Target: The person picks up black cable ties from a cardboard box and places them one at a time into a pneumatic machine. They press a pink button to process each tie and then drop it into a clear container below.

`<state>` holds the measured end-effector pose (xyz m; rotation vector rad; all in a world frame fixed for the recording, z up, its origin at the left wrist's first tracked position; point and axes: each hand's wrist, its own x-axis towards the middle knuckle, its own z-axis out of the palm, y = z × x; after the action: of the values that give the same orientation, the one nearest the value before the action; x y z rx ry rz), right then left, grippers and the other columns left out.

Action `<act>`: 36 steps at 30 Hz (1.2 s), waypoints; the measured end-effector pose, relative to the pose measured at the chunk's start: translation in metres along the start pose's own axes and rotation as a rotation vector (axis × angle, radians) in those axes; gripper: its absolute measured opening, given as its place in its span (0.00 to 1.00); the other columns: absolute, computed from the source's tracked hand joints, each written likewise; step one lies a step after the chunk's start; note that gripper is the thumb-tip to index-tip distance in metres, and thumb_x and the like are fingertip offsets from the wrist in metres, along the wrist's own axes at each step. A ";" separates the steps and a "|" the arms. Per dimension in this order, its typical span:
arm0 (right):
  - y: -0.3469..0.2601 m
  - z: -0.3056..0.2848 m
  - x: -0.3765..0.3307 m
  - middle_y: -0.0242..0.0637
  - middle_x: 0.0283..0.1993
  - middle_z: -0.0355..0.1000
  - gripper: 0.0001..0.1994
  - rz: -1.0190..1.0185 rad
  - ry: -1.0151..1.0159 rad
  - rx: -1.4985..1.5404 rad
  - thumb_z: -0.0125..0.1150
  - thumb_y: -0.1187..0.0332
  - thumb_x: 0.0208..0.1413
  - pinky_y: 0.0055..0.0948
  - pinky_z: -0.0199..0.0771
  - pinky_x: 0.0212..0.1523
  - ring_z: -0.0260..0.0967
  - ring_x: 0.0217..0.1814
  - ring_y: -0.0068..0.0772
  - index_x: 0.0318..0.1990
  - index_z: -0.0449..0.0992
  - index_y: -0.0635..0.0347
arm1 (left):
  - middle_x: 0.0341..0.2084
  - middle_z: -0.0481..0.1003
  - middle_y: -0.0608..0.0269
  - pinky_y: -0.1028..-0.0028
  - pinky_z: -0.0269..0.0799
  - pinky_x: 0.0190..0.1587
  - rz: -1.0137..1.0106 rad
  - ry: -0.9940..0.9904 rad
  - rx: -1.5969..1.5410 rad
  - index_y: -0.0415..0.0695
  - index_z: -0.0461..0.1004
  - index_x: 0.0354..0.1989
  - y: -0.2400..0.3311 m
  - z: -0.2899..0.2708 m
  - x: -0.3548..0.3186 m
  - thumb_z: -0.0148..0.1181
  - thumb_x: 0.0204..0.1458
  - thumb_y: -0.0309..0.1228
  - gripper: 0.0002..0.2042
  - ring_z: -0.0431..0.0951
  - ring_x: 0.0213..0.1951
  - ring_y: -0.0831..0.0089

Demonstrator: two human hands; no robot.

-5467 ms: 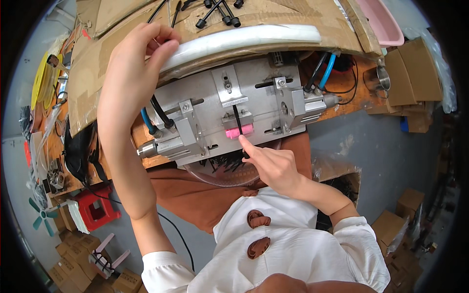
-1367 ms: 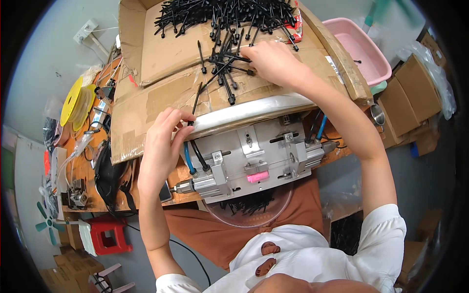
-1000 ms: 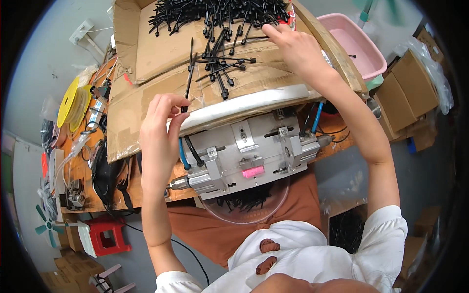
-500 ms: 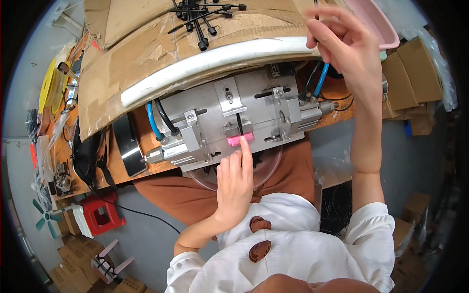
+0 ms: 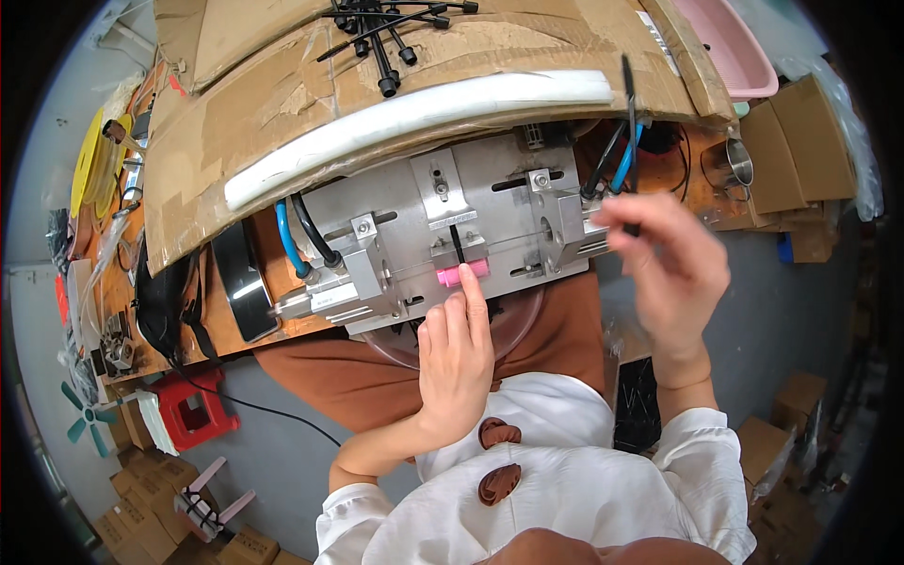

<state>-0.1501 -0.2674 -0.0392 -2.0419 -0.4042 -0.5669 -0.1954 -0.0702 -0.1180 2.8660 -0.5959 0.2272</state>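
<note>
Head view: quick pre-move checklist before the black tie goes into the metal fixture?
1. Black tie pinched in right hand: ok.
2. Left hand fingertip at the pink block: ok.
3. Centre slot above the pink block free: not ok, a black piece sits in it.
4. Tie clear of the blue hose: cannot tell, they overlap.
5. Spare ties on the cardboard: ok.

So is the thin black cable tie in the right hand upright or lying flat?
Upright: the thin black cable tie rises from the right hand pinching it.
</note>
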 end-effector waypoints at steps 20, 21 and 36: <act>0.014 0.096 -0.076 0.30 0.15 0.62 0.31 -0.100 -0.238 -0.277 0.68 0.74 0.44 0.27 0.60 0.16 0.61 0.15 0.25 0.59 0.67 0.65 | 0.32 0.70 0.53 0.68 0.68 0.39 0.341 0.428 -0.600 0.39 0.75 0.37 -0.099 -0.102 0.213 0.60 0.46 0.20 0.08 0.72 0.36 0.60; 0.012 0.095 -0.077 0.30 0.16 0.62 0.31 -0.098 -0.253 -0.272 0.67 0.73 0.45 0.27 0.61 0.16 0.62 0.16 0.25 0.60 0.67 0.65 | 0.28 0.70 0.61 0.72 0.66 0.33 0.424 0.555 -0.252 0.42 0.77 0.42 -0.122 -0.103 0.205 0.61 0.48 0.22 0.11 0.70 0.30 0.69; 0.065 0.065 0.171 0.49 0.30 0.73 0.13 -0.452 -0.176 -0.736 0.54 0.72 0.53 0.41 0.69 0.33 0.69 0.30 0.54 0.44 0.67 0.69 | 0.25 0.71 0.54 0.69 0.69 0.34 0.144 0.259 -0.355 0.35 0.71 0.32 -0.133 -0.102 0.142 0.65 0.47 0.29 0.11 0.72 0.28 0.63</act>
<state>0.0398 -0.2334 -0.0218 -2.7340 -0.8742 -0.9069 -0.0232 0.0186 -0.0146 2.4077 -0.7097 0.4566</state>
